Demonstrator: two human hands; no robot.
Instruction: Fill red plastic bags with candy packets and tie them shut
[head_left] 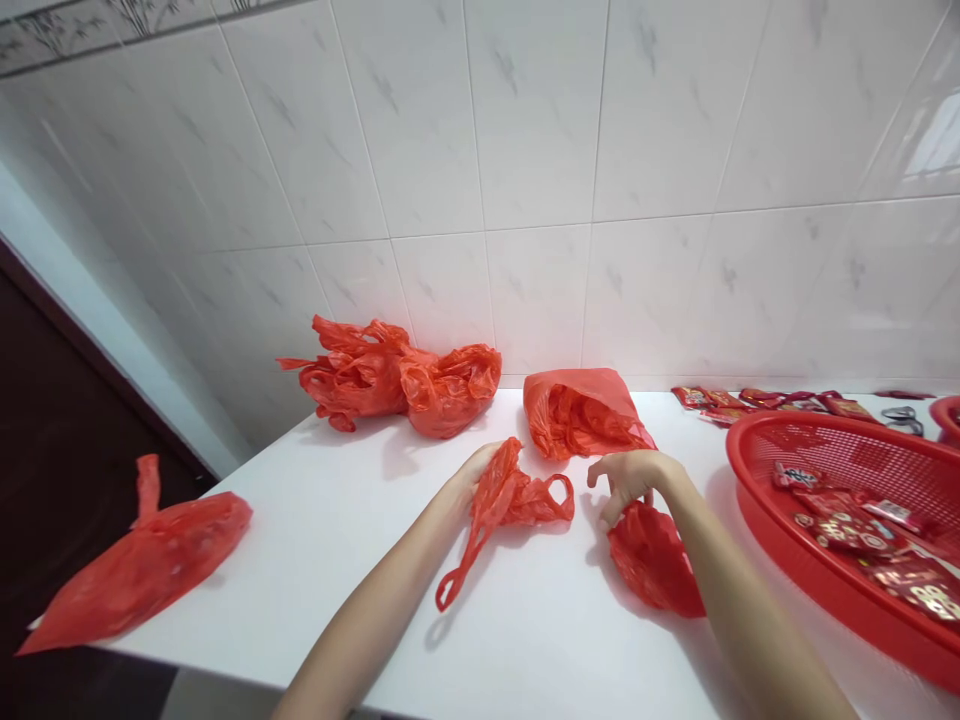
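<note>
My left hand is partly hidden behind a crumpled red plastic bag and grips it over the white table. The bag's looped handles hang out towards the front and the right. My right hand is bent at the wrist, thumb and forefinger apart, its fingertips at the upper edge of a red bundle that looks like thin plastic. Part of that bundle lies behind my right forearm. Just beyond both hands, a wide-mouthed red plastic bag lies by the wall with crumpled red plastic inside.
Tied red bags stand at the back left. Another filled red bag lies over the table's left edge. A red plastic basket with small red packets stands at right. More packets and scissors handles lie behind it.
</note>
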